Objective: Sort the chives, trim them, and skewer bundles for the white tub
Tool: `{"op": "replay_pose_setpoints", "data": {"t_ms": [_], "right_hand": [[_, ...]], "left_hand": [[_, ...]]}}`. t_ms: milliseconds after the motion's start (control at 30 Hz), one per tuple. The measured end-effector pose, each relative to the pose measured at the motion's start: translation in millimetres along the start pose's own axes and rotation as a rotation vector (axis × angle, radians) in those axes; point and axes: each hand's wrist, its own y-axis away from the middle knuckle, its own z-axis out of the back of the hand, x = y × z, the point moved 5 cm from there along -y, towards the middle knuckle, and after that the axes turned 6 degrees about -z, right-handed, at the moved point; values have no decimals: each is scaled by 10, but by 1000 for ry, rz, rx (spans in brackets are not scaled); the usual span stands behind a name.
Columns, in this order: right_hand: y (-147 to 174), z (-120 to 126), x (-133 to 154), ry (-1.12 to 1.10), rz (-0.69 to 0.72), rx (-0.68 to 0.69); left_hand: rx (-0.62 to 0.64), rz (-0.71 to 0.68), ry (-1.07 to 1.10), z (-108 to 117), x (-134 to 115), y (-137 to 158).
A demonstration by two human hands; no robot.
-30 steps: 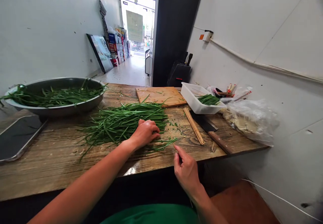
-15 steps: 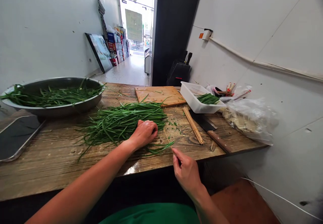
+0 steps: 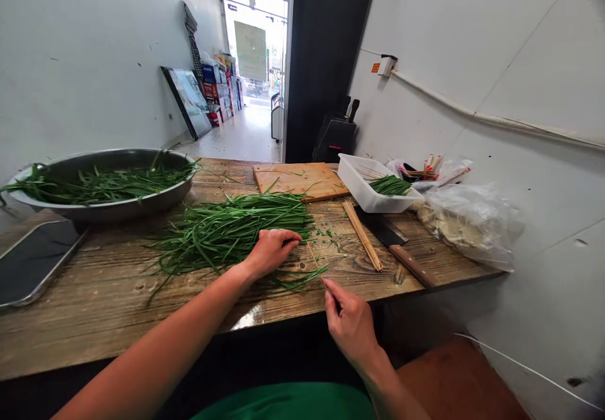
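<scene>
A pile of green garlic chives (image 3: 236,227) lies on the wooden table (image 3: 179,316), its stalk ends toward the right. My left hand (image 3: 273,251) rests at the near right edge of this pile with thumb and forefinger pinched together; what sits between the fingertips is too small to make out. My right hand (image 3: 348,316) is closed around the lower end of a thin bamboo skewer (image 3: 314,258), which points up and away toward my left fingertips. A few loose chives (image 3: 297,280) lie on the table between the hands, passing near the skewer.
At left stand a metal basin (image 3: 137,209) of chives and a phone-like dark tablet (image 3: 35,262). Behind the pile is a cutting board (image 3: 297,177). To the right lie a skewer bundle (image 3: 363,237), a cleaver (image 3: 385,234), a white tray (image 3: 366,190) with chives, and a plastic bag (image 3: 472,224).
My left hand has turned and its curled fingers have extended into a pinch pointing right. My right hand and the skewer have hardly moved.
</scene>
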Motion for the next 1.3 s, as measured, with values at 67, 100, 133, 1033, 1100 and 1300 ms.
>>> {"op": "replay_pose_setpoints", "data": {"t_ms": [67,100,133,1033,1100,1300], "right_hand": [[3,-5,-9,4,0,-1],[4,-6,-13,3,1,-5],[5,-7,-15,2,3,-8],[42,23,-25,-66,35,-69],[41,35,-22,-70,33,-77],[37,64,-4,-100,19,-88]], "left_hand": [[-42,15,-26,28,-10,3],[-61,18,-36,40,-17,4],[-76,19,-41,49,-24,5],[-246,-178,449,249,-308,-8],[-254,-107,561,264,-290,-18],[-210,235,605,150,17,-20]]}}
